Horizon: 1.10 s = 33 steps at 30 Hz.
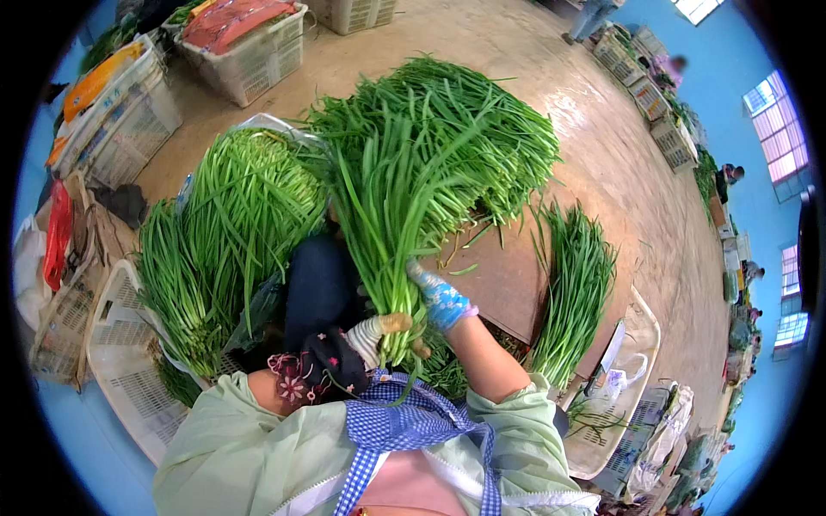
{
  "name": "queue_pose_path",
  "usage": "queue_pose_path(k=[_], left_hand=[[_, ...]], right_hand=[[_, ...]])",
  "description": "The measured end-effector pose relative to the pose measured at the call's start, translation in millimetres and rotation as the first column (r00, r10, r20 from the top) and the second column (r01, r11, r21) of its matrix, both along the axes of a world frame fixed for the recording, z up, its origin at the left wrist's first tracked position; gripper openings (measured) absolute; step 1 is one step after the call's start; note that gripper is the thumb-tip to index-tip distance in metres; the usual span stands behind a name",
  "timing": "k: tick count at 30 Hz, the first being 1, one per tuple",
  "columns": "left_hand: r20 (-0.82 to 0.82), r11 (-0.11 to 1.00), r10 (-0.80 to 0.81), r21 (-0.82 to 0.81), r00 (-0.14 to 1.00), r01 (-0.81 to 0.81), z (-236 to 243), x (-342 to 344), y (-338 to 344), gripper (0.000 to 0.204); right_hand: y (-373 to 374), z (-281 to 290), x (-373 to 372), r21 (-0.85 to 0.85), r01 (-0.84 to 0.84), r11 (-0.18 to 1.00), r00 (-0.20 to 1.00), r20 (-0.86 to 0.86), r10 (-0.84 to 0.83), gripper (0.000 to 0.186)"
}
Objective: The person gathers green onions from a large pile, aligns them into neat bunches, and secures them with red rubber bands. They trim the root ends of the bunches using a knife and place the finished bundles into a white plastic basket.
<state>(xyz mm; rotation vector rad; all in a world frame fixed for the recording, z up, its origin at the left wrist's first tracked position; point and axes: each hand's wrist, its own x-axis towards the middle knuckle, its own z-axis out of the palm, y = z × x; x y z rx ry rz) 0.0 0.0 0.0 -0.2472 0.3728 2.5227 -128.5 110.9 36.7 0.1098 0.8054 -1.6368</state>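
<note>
I hold an upright bunch of long green leafy stalks [383,241] in front of me. My right hand [439,297], in a blue patterned glove, grips its right side, fingers partly hidden. Lower down, my left hand [374,335], in a striped glove with tan fingertips and a dark floral sleeve cover, is closed round the pale stem ends. Behind the bunch lies a big pile of the same greens [465,138] on a brown board [490,292]. More greens [224,241] stand at my left, and a smaller bundle [568,284] lies at my right.
Pale plastic crates [125,387] flank me; the right one [594,451] has a knife [602,357] by it. Covered crates [241,69] stand at back left. Along the blue wall at right are crates of greens [671,142] and several people [731,176].
</note>
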Motion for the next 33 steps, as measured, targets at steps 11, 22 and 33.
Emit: queue_pose_path(k=[11,22,33], left_hand=[[-0.102,0.937,-0.230,-0.293,0.968,0.192,-95,9,-1,0.036],[-0.655,0.976,-0.021,-0.177,0.755,-0.126,70,-98,-15,0.055],[-0.833,0.699,-0.368,-0.541,0.413,-0.468,60,-233,60,0.044]], right_hand=[[28,30,10,-0.034,-0.009,0.999,0.798,-0.603,-0.014,0.045],[76,56,44,0.128,0.249,0.960,0.242,-0.968,0.067,0.073],[135,88,-41,-0.019,0.536,0.844,0.006,-1.000,-0.026,0.093]])
